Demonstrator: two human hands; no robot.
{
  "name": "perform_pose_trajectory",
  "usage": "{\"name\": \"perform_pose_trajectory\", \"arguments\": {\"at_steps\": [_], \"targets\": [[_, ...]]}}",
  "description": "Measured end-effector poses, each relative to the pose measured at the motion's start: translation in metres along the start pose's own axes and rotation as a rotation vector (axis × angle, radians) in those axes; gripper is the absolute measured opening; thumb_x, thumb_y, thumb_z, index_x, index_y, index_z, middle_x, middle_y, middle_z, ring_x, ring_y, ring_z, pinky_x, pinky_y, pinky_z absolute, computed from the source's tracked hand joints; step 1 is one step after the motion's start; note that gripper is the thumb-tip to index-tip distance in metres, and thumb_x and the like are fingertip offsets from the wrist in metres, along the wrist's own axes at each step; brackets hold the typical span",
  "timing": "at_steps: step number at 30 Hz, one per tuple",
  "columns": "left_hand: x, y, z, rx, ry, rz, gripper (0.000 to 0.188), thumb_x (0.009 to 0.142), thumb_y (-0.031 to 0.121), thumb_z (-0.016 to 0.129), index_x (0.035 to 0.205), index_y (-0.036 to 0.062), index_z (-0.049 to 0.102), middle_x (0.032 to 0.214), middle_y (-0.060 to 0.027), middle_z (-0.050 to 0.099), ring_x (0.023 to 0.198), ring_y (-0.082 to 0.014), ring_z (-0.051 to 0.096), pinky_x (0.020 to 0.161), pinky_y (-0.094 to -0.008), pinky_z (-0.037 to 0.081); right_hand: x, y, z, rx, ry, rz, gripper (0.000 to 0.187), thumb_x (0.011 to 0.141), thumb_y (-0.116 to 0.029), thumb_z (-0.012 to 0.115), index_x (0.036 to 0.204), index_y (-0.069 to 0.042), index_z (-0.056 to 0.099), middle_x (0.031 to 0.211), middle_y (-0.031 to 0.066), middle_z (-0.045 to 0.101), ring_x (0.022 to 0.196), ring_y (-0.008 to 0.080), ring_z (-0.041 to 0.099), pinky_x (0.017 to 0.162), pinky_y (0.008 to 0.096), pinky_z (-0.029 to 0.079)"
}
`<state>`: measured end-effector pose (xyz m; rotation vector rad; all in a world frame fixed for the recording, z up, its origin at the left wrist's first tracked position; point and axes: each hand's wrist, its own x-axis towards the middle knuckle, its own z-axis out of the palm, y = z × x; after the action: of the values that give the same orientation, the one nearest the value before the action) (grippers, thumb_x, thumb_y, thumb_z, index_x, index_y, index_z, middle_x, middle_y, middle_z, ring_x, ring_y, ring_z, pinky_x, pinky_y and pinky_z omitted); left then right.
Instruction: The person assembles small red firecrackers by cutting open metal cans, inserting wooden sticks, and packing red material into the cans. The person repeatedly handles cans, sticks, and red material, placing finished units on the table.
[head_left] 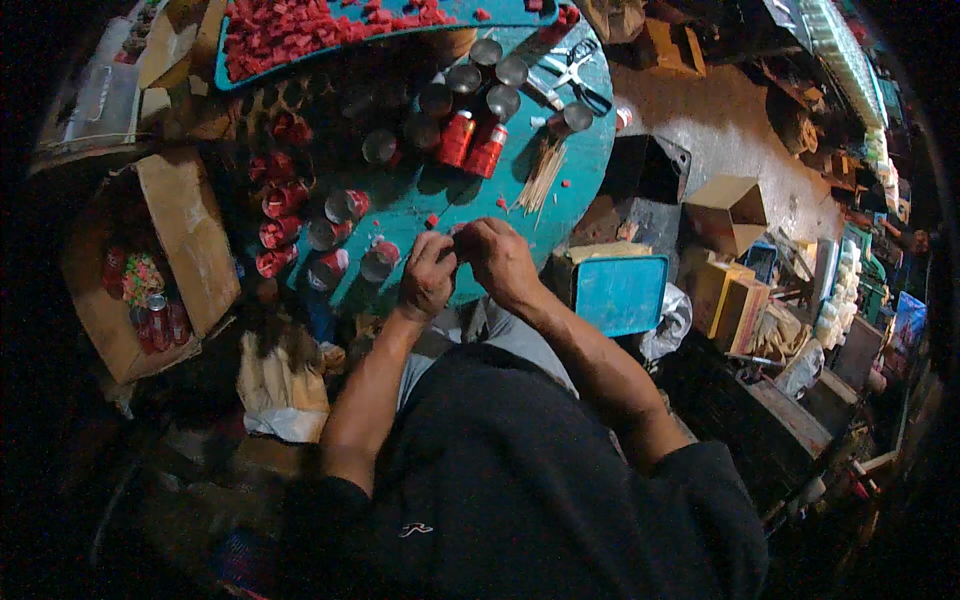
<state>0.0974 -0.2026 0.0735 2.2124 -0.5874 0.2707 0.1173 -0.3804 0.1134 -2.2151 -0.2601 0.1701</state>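
Note:
My left hand and my right hand meet over the near edge of the round green table. Their fingers are pinched together, and whatever lies between the fingertips is too small and dark to make out. Just beyond the left fingers is a small red chunk. Left of that hand stands an open can, with several more red cans farther left. Past the hands are two red cans and several open silver cups. Thin wooden sticks fan out to the right.
A blue tray heaped with red chunks lies across the far side. Scissors rest at the table's far right. A blue lid sits right of my arm. Cardboard boxes flank the left, and wooden boxes the right.

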Motion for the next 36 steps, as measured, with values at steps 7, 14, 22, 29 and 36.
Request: {"name": "perform_pose_trajectory", "arguments": {"at_steps": [7,14,22,29,36], "targets": [[0.003,-0.006,-0.002,-0.022,-0.011,0.045,0.018,0.068,-0.006,0.070,0.083,0.0010,0.067,0.095,-0.0101,0.061,0.093,-0.0335,0.061,0.078,-0.0440,0.054,0.011,0.000,-0.015,0.094,-0.091,0.038,0.017,0.084,-0.007,0.068,0.101,-0.003,0.068,0.090,0.0193,0.068,0.085,0.0434,0.067,0.072,0.0501,0.054],[-0.004,-0.008,-0.001,0.016,-0.187,0.069,0.012,0.073,0.004,0.073,0.084,0.0029,0.070,0.091,-0.0127,0.062,0.086,-0.0326,0.061,0.072,-0.0425,0.053,0.021,0.002,-0.019,0.046,-0.213,0.073,0.025,0.089,-0.007,0.072,0.113,-0.003,0.069,0.090,0.0207,0.069,0.081,0.0401,0.070,0.070,0.0452,0.055],[-0.004,-0.006,0.008,0.080,-0.079,0.070,0.016,0.080,0.009,0.074,0.095,0.0095,0.070,0.090,-0.0086,0.062,0.085,-0.0304,0.062,0.074,-0.0432,0.055,0.261,-0.023,-0.117,-0.407,0.417,-0.346,0.043,0.091,-0.039,0.077,0.118,-0.006,0.072,0.088,0.0188,0.068,0.079,0.0390,0.068,0.071,0.0460,0.055],[0.001,0.003,0.009,-0.038,-0.069,0.020,0.030,0.079,0.002,0.077,0.107,0.0083,0.068,0.102,-0.0099,0.062,0.093,-0.0333,0.062,0.078,-0.0452,0.053,0.501,-0.003,-0.101,-0.986,0.259,-0.526,0.053,0.094,-0.039,0.065,0.138,-0.011,0.056,0.130,0.0238,0.052,0.115,0.0412,0.056,0.083,0.0502,0.056],[-0.010,0.032,0.017,0.022,0.123,-0.240,0.083,0.076,0.023,0.090,0.147,0.0095,0.049,0.129,-0.0195,0.057,0.117,-0.0392,0.057,0.102,-0.0495,0.047,0.497,-0.027,-0.095,-0.841,0.104,-0.473,0.057,0.095,-0.043,0.063,0.144,-0.016,0.052,0.143,0.0252,0.046,0.123,0.0453,0.056,0.091,0.0578,0.054]]}}
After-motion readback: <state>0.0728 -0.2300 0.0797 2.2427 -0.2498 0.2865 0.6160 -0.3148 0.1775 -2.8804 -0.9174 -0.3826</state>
